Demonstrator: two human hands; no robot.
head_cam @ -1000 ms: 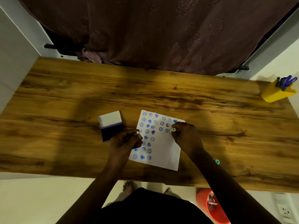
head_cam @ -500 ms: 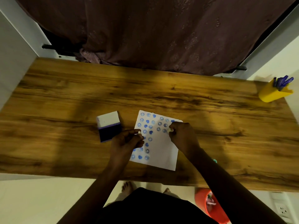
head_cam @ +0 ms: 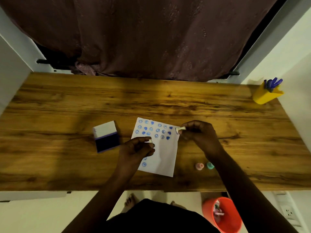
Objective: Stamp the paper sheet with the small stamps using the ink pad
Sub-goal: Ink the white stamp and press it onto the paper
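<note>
A person stands at a wooden table (head_cam: 168,101), both bare arms reaching over its near edge. A white paper sheet (head_cam: 164,155) lies flat near the middle of the table, its upper part covered with rows of small blue prints, round faces and hearts, and a few more prints near its lower left corner.

The right hand (head_cam: 200,137) hovers at the sheet's upper right corner, fingers pinched around a small pale stamp (head_cam: 179,129) turned on its side, its round face pointing left and lifted off the paper. The left hand (head_cam: 136,150) rests over the sheet's left edge, thumb and forefinger closed on a second small stamp (head_cam: 150,140); only its pale tip shows, so its design cannot be made out.

The ink pad (head_cam: 106,136) sits open just left of the sheet, white lid folded back, dark blue pad facing up. Two more little stamps, one pink (head_cam: 199,166) and one teal (head_cam: 210,165), stand on the table right of the sheet, beside the right forearm.

A yellow pen holder (head_cam: 265,95) with blue pens stands at the far right corner. An orange bucket (head_cam: 223,216) sits on the floor below.
</note>
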